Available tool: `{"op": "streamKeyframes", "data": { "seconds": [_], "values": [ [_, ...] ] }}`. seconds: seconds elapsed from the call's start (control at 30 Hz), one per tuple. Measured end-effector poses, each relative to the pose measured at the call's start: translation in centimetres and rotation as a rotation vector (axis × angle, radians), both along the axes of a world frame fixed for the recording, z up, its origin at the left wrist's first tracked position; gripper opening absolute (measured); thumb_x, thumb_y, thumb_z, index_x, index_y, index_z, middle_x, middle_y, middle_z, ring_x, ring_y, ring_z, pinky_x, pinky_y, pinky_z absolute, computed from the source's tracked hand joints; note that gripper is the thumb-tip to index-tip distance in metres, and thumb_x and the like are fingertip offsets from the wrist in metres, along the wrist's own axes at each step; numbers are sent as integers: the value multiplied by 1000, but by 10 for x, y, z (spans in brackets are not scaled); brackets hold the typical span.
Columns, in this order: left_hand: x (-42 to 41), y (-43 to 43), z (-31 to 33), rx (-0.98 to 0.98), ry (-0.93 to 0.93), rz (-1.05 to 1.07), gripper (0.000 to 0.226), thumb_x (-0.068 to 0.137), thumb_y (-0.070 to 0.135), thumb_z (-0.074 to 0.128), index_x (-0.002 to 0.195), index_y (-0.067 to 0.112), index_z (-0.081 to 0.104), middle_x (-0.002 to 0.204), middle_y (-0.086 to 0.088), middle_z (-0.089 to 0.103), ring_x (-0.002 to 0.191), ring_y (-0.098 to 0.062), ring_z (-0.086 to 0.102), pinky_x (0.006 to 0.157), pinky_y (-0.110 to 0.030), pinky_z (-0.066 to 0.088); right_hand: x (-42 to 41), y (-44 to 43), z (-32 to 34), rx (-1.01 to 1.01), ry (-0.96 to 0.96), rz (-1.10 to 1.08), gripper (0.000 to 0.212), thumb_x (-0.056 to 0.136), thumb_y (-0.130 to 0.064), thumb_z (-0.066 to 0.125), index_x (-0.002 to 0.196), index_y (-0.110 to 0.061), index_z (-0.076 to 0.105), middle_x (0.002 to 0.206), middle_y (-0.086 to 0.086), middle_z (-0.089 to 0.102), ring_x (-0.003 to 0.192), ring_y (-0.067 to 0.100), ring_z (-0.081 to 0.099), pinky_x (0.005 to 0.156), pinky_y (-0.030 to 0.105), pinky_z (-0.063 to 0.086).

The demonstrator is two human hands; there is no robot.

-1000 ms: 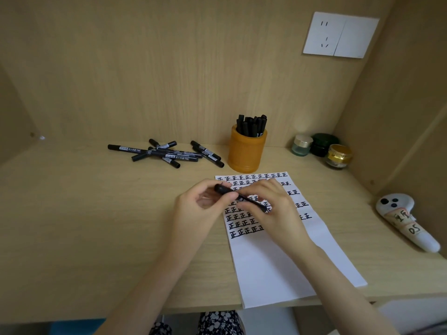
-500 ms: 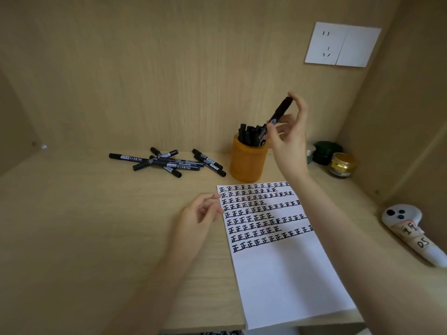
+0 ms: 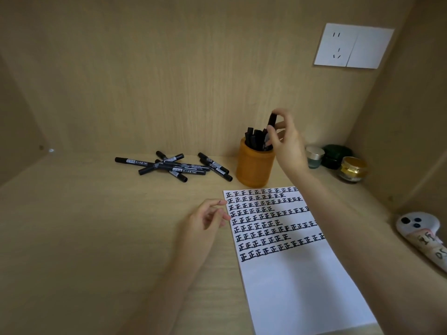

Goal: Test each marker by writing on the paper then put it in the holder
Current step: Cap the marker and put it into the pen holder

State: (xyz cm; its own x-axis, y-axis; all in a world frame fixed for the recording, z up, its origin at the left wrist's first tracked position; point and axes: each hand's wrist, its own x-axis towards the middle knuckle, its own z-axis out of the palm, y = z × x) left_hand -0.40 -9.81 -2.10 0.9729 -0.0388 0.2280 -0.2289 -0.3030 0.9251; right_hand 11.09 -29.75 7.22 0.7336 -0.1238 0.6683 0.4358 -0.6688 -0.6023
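**Tabletop (image 3: pixel 84 226), head view, left to right.** Several untested markers (image 3: pixel 174 165) lie in a loose, crossed pile at the back left, in the same places as a second ago.

The left hand (image 3: pixel 208 220) rests at the left edge of the paper (image 3: pixel 290 274). Its grip is open, with the fingers relaxed and holding nothing. A second ago it was steadying one end of a marker over the sheet, and it has been idle for the past half second.

The upper half of the paper carries rows of black test characters, and its lower half is blank.

Behind the sheet stands the orange holder (image 3: pixel 255 168), already packed with black markers standing upright.

The tested marker (image 3: pixel 272 119) is the thing that has changed. Half a second ago it was held tilted, high above the holder. It now stands nearly upright over the holder's right side. Its lower end sits down among the stored markers and its top rises above them.

The right hand (image 3: pixel 287 143) has a closed grip on this marker, thumb and fingertips pinching the barrel. The marker has not yet been released.

Judgement: this marker's test is finished and its deposit is nearly complete. What remains is to let it drop fully into the holder and then reach left for the next marker in the pile.

Three small jars (image 3: pixel 336 157) and a white controller (image 3: pixel 420 228) lie to the right and play no part.
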Motion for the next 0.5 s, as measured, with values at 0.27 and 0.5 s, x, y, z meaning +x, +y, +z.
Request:
{"op": "streamKeyframes", "data": {
  "seconds": [0.27, 0.5],
  "values": [
    [0, 0, 0, -28, 40, 2, 20, 92, 17, 54, 107, 30, 60, 83, 14, 70, 80, -2, 65, 83, -30, 54, 7, -5, -14, -219, 46, -146, 28, 98, -14, 50, 123, -8, 61, 113, 13, 52, 86, 15, 50, 67, 18, 34],
    [4, 2, -1, -85, 42, 25, 21, 93, 16, 53, 101, 34, 58, 86, 10, 71, 81, -3, 65, 81, -24, 52, -21, 14, -32, -185, -102, -81, 26, 96, -8, 52, 121, -8, 59, 105, 4, 54, 77, 7, 47, 65, 14, 33]
  ]
}}
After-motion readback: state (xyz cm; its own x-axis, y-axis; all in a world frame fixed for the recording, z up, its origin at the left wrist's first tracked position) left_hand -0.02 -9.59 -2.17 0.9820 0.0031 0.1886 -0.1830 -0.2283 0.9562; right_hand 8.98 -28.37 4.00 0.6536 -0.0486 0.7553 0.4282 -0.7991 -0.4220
